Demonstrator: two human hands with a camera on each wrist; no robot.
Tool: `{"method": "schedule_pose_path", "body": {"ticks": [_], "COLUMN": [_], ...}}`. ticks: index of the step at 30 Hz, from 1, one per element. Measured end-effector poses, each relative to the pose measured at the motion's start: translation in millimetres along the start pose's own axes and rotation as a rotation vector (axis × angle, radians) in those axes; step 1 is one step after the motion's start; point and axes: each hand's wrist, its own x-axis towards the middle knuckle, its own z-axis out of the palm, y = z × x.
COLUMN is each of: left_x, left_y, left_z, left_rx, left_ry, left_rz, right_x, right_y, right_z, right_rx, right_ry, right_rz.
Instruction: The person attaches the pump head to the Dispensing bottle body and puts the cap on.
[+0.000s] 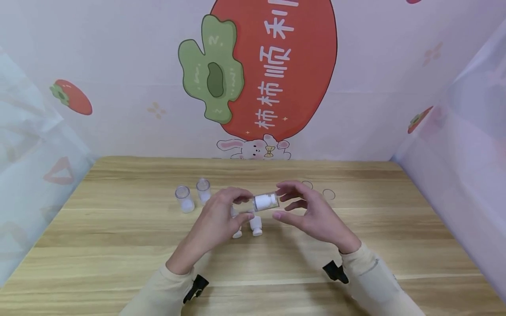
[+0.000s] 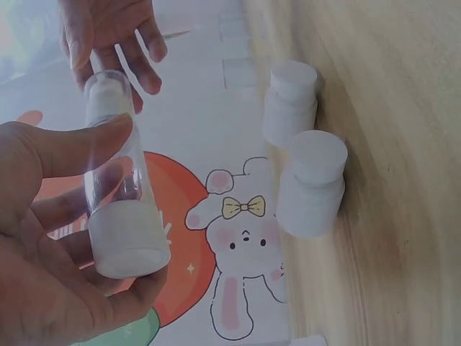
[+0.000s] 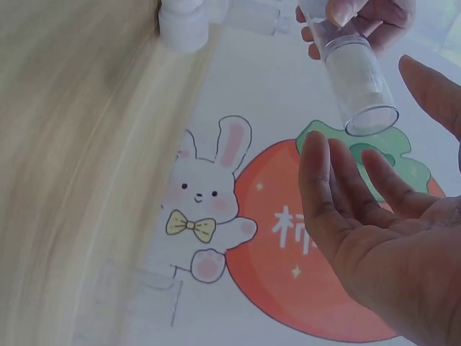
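Note:
My left hand (image 1: 245, 205) grips a clear vial (image 1: 265, 201) with white powder in it and holds it sideways above the wooden table (image 1: 118, 245). In the left wrist view the thumb and fingers of that left hand (image 2: 72, 216) wrap the vial (image 2: 119, 202). My right hand (image 1: 281, 202) hovers at the vial's right end, fingers straight and spread. The right wrist view shows the vial's open mouth (image 3: 371, 119) facing the right hand (image 3: 382, 180), with a small gap between them.
Two small white bottles (image 1: 257, 224) (image 1: 237, 232) stand on the table under the hands. Two more clear vials (image 1: 184, 199) (image 1: 203, 189) stand upright to the left. Two thin rings (image 1: 328, 194) (image 1: 306, 184) lie to the right. Printed walls close in the table on three sides.

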Motion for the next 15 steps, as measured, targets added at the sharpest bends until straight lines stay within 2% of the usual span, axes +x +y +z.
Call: {"method": "schedule_pose_path", "body": {"ticks": [10,15], "left_x": [12.8,23.4], "left_y": [-1.9,-6.8], "left_z": [-1.4,0.5], "left_rx": [-0.171,-0.292], "left_ry": [-0.001,0.008], "left_rz": [-0.177,-0.269], "right_x": [-6,-10], "right_y": [2,1], "right_z": [-10,-7], "right_rx": [-0.105,-0.14], "right_ry": [0.029,-0.013], "right_rz": [0.043,0.028]}}
